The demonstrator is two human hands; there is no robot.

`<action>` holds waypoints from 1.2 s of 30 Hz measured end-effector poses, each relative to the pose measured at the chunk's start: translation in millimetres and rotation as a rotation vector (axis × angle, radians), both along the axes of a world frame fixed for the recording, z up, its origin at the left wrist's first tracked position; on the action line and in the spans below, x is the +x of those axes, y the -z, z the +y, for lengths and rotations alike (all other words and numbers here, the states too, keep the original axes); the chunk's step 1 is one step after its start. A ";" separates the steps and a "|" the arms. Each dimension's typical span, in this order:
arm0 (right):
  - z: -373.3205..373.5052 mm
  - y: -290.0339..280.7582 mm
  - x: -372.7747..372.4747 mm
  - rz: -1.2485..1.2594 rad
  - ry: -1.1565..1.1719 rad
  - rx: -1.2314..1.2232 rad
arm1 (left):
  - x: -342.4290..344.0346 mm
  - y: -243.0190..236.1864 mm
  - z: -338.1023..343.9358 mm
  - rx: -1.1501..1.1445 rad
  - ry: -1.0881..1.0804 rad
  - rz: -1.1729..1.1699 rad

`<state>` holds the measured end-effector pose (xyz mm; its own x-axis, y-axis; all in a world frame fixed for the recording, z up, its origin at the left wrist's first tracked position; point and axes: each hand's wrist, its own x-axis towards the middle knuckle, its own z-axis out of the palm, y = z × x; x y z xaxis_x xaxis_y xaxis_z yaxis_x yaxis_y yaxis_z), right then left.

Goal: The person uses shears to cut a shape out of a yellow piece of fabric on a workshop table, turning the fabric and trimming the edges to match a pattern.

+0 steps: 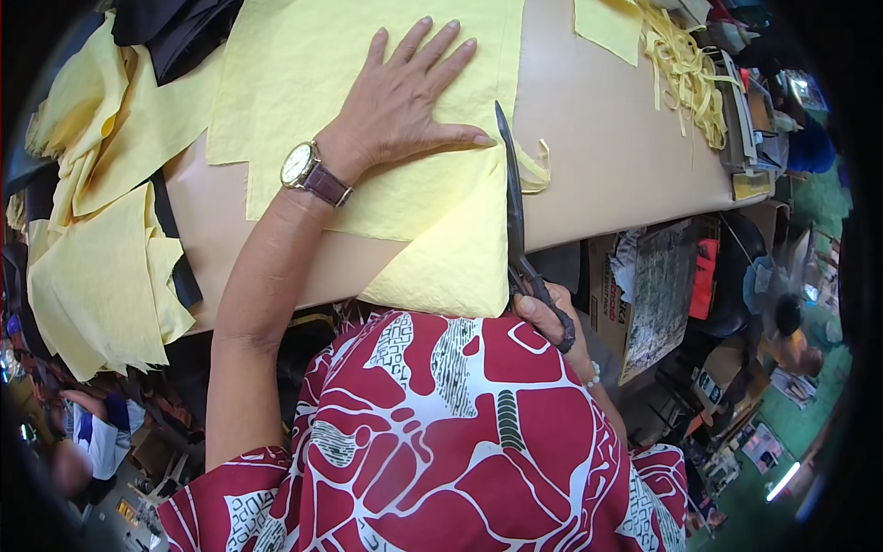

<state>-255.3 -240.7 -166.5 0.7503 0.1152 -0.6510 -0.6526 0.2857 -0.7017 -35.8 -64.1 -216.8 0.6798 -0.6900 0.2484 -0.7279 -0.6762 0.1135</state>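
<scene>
Left hand (409, 97) pressing flat, fingers spread, on yellow cloth (414, 198) lying across worktop (598, 138), far end running out of view. Right hand (544, 317) gripping black shears (513, 202) along cloth's right edge (fingers partly hiding behind handles; second blade hard to make out).

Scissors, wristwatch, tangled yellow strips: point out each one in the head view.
Scissors (516, 228): head view, on the dark blade.
Wristwatch (299, 166): head view, on the pale dial.
Tangled yellow strips (692, 85): head view, mid-heap.
</scene>
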 end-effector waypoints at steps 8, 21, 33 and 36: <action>-12.6 -8.9 -4.2 0.043 -0.018 -0.009 | -18.2 -1.4 -6.8 -0.050 -0.090 0.025; -24.1 2.1 -3.5 -0.067 -0.010 0.153 | -47.7 -5.6 -15.0 -0.084 -0.153 0.103; -23.7 9.7 -2.5 -0.025 0.046 0.116 | -60.7 -3.6 -16.4 -0.135 -0.172 0.113; -21.1 6.7 -2.1 -0.022 0.058 0.110 | -60.7 -4.2 -16.2 -0.126 -0.177 0.121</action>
<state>-257.4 -261.9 -173.2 0.7717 0.1411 -0.6202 -0.6178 0.3983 -0.6780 -96.6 -80.3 -212.6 0.8175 -0.5262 0.2340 -0.5751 -0.7670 0.2844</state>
